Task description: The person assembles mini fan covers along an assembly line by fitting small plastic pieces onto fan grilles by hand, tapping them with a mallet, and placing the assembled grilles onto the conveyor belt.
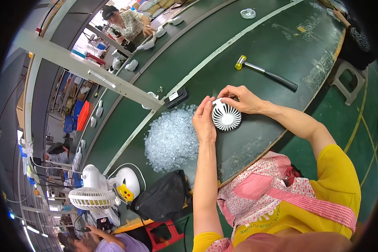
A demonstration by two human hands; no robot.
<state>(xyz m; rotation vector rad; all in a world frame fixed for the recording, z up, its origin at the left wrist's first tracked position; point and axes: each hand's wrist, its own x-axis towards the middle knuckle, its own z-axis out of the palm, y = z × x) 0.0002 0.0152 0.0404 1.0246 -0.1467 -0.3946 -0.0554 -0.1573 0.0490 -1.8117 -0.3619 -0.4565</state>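
Note:
Between my two hands is a white round fan grille (227, 117) with curved slats fanning out from a solid middle and a short neck at its top. My left hand (204, 122) is closed along its left edge, fingers pressed together near the neck. Bent over the top, my right hand (242, 100) pinches the neck with thumb and fingers. Whatever small part sits at the fingertips is hidden. Close beside my left hand lies a heap of small clear plastic pieces (170, 136). A hammer (264, 73) with a yellow head and black grip rests farther right on the green bench.
A black case (176, 98) lies behind the heap, beside a white post (96, 73). Another white grille (248, 14) sits far off. A black bag (161, 197) and a white desk fan (92, 189) stand left. Co-workers sit around; a conveyor (155, 50) carries white parts.

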